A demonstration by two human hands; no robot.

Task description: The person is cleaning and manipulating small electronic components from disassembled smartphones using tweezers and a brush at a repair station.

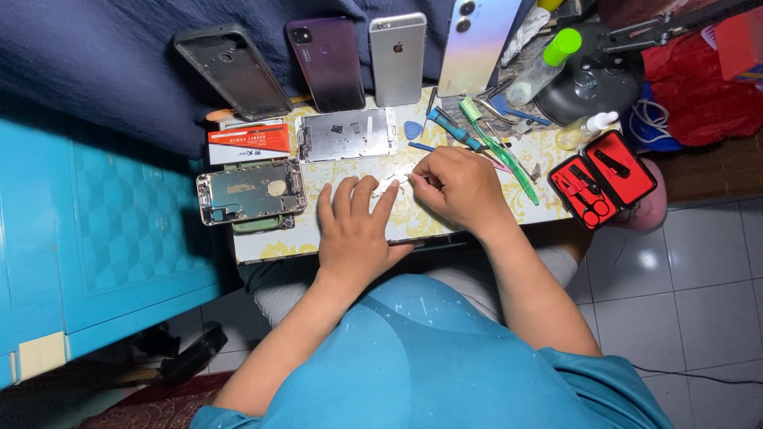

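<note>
On the small table, the left hand lies flat with fingers spread, pinning a small metal part just below the plate. The right hand, right of the plate, is curled shut, fingertips pinched at the part; any tool in it is hidden. This looks like fine disassembly work, and the next move would call for steady, light pressure.

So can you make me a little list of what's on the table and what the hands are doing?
left hand: flat on the table, fingers spread, beside a small metal part
right hand: pinching at that small part
opened phone: left of the hands, insides showing
screen plate: above the hands
row of phones: leaning at the back
toothbrush: green, right of the hands
red tool case: open, right edge
</note>
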